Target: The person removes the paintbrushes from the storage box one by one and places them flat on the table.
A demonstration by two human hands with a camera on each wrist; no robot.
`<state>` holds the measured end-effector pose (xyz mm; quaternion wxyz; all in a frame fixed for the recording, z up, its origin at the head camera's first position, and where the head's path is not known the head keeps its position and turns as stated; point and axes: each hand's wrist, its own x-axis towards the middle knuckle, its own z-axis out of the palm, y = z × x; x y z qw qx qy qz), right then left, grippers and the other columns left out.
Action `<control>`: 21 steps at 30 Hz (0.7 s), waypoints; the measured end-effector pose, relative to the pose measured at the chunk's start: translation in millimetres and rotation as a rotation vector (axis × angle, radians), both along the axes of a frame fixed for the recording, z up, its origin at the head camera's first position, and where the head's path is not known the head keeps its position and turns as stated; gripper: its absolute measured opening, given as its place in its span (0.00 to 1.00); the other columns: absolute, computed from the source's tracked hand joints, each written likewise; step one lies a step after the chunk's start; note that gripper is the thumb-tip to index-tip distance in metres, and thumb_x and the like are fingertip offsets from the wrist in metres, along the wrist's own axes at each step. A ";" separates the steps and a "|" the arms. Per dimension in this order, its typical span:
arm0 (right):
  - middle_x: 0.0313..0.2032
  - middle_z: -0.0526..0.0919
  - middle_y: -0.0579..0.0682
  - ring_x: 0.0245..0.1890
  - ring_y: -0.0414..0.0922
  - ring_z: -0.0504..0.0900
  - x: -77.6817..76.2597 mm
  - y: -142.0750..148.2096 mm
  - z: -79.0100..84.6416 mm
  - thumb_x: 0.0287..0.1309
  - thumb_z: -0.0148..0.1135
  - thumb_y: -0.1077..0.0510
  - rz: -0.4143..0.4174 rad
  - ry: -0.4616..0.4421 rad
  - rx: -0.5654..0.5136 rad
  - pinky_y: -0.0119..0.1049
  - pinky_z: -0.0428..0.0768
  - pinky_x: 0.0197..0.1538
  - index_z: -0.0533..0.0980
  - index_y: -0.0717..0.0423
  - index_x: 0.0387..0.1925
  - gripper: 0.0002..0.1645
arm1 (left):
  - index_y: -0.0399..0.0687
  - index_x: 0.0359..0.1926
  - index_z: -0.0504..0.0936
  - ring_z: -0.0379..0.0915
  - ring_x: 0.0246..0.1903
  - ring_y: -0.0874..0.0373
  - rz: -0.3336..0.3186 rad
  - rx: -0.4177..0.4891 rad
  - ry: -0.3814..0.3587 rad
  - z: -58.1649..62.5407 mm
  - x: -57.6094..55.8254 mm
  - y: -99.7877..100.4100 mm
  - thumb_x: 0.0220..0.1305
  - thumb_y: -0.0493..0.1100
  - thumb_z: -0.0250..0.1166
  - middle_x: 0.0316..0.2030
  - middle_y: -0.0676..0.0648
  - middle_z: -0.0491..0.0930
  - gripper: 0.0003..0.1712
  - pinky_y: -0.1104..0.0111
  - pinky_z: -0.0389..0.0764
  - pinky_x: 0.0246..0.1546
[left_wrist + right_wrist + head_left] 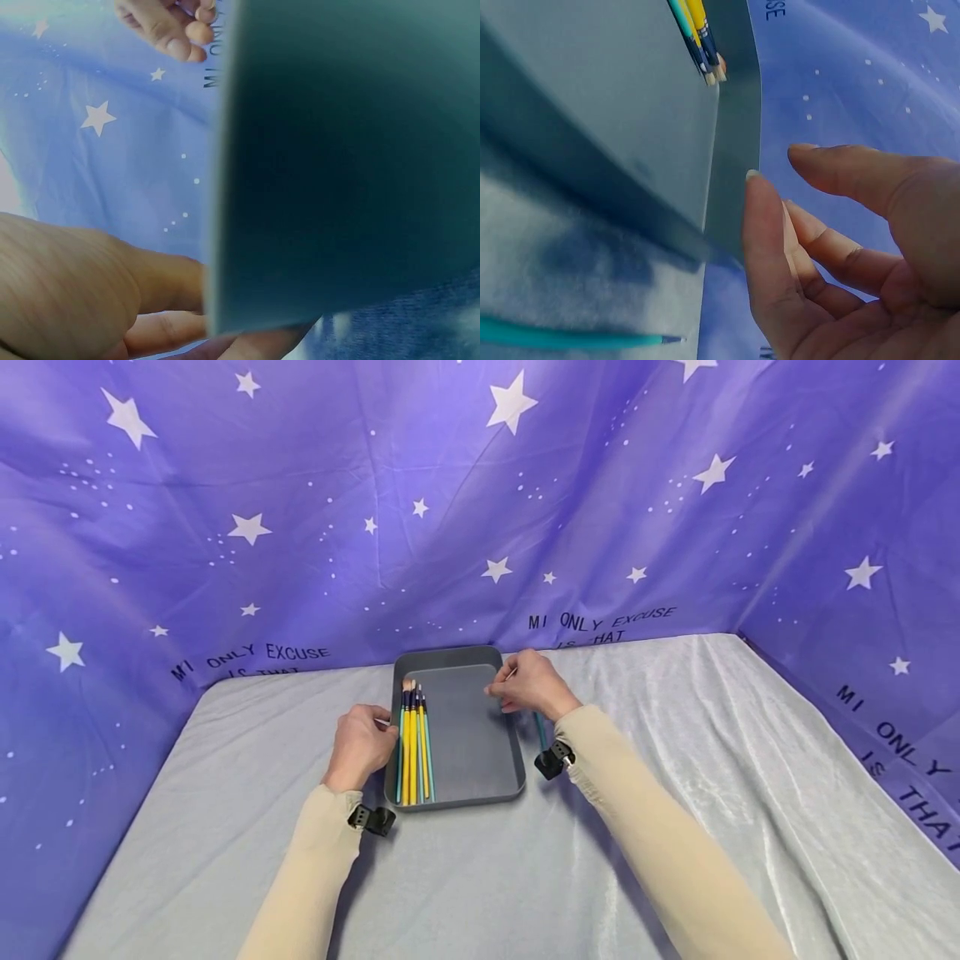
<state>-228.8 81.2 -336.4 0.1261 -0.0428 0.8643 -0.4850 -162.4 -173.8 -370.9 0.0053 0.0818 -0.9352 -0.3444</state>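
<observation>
A grey rectangular tray [472,735] lies on the cloth, with several yellow and teal paintbrushes [414,743] side by side along its left wall, bristles at the far end. My left hand [361,745] grips the tray's left wall, thumb over the rim and fingers outside, partly hidden by the tray in the left wrist view. Above the tray's upper right rim is my right hand [531,683]. Its thumb [847,172] and forefinger stand apart with nothing between them in the right wrist view. Outside the tray's right wall, partly under the right wrist, lies a teal paintbrush [577,334].
A pale grey velvety cloth [675,760] covers the table. Purple star-printed fabric [420,568] hangs behind the tray and along both sides. The tray's far wall stands close to the back fabric. Black wrist cameras [551,762] sit on both cuffs.
</observation>
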 end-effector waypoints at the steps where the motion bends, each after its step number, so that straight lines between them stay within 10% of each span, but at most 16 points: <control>1: 0.33 0.85 0.55 0.27 0.46 0.88 -0.1 -2.6 0.8 0.56 0.73 0.61 0.009 0.005 0.005 0.38 0.88 0.38 0.81 0.64 0.35 0.10 | 0.32 0.52 0.85 0.86 0.38 0.44 0.004 0.001 0.008 0.1 -0.1 0.0 0.65 0.37 0.61 0.42 0.34 0.88 0.17 0.58 0.86 0.36; 21: 0.35 0.90 0.62 0.31 0.51 0.91 2.7 -53.0 3.6 0.57 0.74 0.58 0.154 0.039 0.188 0.40 0.88 0.41 0.85 0.68 0.35 0.14 | 0.33 0.48 0.88 0.85 0.28 0.52 0.026 0.036 0.023 0.9 0.3 -0.2 0.64 0.36 0.64 0.36 0.36 0.89 0.14 0.61 0.85 0.30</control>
